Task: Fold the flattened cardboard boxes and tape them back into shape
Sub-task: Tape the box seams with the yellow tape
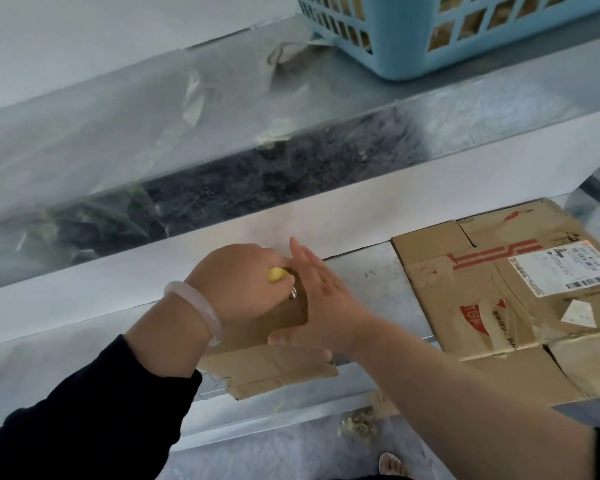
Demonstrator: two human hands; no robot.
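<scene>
Two hands at frame centre, over the small cardboard box (267, 368) directly beneath them on the desk (361, 271). My left hand (243, 282) curls its fingers round a yellow tool (277, 274); my right hand (323, 299), fingers straight, presses the box. The flattened box (499, 299), right of frame, lies nearer my right hand.

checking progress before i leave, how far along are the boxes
Nothing looks finished yet. In hand: the small box, right hand flat on it, left hand gripping a yellow tool. Left: the big labelled box beside it, lying flat.
</scene>
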